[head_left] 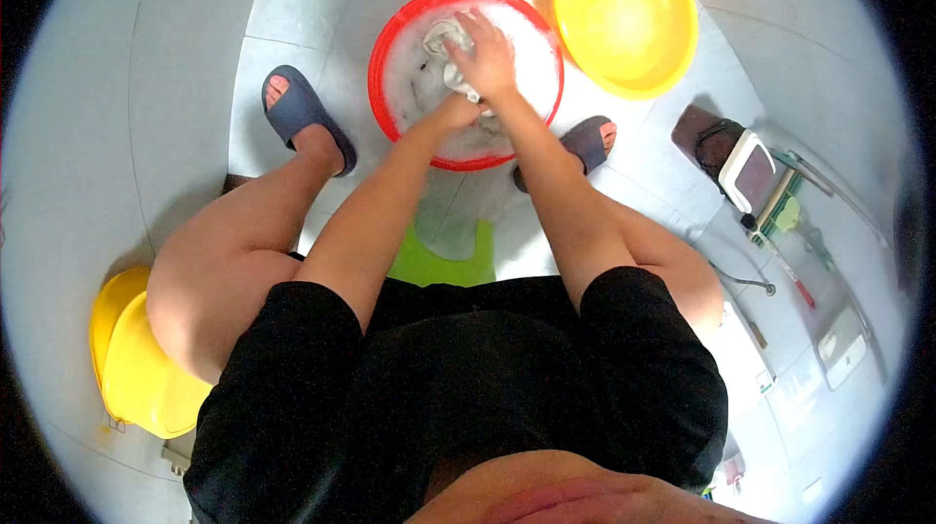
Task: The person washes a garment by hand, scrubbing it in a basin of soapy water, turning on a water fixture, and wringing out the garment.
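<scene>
A red basin filled with white suds stands on the floor in front of me. Over it, a wet white cloth is bunched up between my two hands. My right hand grips the cloth from the right, its thumb across the fabric and its fingers pointing toward the basin's far side. Closer to me and lower, my left hand is closed around the cloth's near end, with its fingers partly hidden. Suds cover the water, so what lies under them cannot be made out.
A yellow basin stands beside the red one at the far right. My slippered feet flank the red basin. A green stool shows beneath me. To the left is a yellow bucket-like container; along the right wall are a dustpan-like item and rails.
</scene>
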Tool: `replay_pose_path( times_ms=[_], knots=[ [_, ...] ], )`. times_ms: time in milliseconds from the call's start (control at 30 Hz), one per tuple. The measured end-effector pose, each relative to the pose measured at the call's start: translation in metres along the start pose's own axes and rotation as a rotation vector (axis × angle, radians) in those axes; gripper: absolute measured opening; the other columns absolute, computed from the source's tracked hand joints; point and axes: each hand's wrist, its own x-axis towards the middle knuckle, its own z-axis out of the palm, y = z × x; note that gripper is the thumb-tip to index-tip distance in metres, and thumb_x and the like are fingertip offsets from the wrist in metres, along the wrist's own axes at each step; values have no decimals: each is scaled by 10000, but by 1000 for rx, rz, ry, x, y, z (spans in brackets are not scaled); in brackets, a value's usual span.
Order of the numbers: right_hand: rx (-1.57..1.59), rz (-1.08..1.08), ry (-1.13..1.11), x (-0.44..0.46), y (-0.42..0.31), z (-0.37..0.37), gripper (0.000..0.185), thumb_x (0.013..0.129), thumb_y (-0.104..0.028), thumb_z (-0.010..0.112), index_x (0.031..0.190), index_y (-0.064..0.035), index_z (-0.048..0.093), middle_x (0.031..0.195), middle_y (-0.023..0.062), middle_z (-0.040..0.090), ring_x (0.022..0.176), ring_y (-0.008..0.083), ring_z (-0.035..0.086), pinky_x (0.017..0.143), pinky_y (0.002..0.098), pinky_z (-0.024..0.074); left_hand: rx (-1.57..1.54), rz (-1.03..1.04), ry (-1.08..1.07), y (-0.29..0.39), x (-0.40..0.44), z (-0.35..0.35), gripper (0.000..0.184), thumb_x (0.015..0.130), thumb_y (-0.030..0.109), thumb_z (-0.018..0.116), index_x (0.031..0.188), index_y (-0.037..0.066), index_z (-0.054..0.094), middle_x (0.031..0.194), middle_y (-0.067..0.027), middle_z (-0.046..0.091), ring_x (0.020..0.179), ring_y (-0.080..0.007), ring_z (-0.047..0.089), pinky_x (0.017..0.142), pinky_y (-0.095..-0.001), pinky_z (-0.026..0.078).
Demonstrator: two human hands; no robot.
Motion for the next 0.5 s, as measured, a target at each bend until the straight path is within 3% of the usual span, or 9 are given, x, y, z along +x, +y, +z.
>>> replay_pose_path(
  times_ms=[33,67,167,233,300,367,400,433,500],
  knots=[
    [3,7,-5,-6,3,6,507,890,-355,679,1345,-138,626,1383,212,581,1232,402,567,1051,495,440,-37,-284,-291,18,0,-22,433,888,263,721,1236,21,630,1087,-119,684,887,-242,668,763,-431,573],
    [3,21,52,-14,9,17,514,884,-351,683,1349,-140,619,1366,213,591,1223,404,572,1035,498,448,-35,-291,-292,25,0,-35,433,888,263,721,1236,21,630,1087,-119,684,887,-242,668,763,-431,573],
    [8,98,57,-15,11,23,553,918,-396,641,1413,-162,560,1313,244,607,1236,407,556,1075,495,409,-163,-698,-506,30,-1,-52,411,841,278,736,1159,28,664,985,-90,681,767,-188,652,604,-369,566],
    [22,594,-384,7,16,21,563,961,-443,543,1425,-123,539,1333,264,591,1267,409,540,1102,478,391,-360,-834,-153,40,5,-55,373,826,296,728,1075,22,682,903,-81,676,703,-188,640,600,-366,558],
    [-114,490,-767,24,94,75,545,1003,-417,431,1410,-70,533,1357,278,573,1290,413,532,1112,479,387,-346,-808,-45,54,12,-62,443,841,383,686,1025,-20,676,896,-120,688,672,-217,657,623,-376,558],
    [43,647,-855,27,210,184,557,992,-414,433,1419,-75,546,1480,226,497,1378,388,471,1156,467,347,-120,-763,168,47,18,-67,550,850,486,661,1008,-40,678,934,-163,704,674,-242,677,677,-386,563],
    [-55,455,-795,35,136,85,516,1016,-371,398,1375,-48,581,1429,239,541,1353,389,494,1151,483,353,-108,-782,174,47,19,-66,680,840,598,637,1030,-52,694,1036,-237,706,866,-273,718,812,-387,554],
    [-60,448,-795,44,125,72,516,1016,-371,398,1375,-48,581,1429,239,541,1353,389,494,1151,483,353,-113,-778,179,42,22,-64,680,840,598,637,1030,-52,694,1036,-237,706,866,-273,718,812,-387,554],
    [-439,231,-894,48,118,58,481,1031,-315,382,1360,-29,584,1404,248,554,1335,370,512,1118,488,395,11,-670,210,16,25,-52,713,872,578,637,1221,-44,640,1246,-243,653,1142,-269,659,966,-394,504]
  ],
)
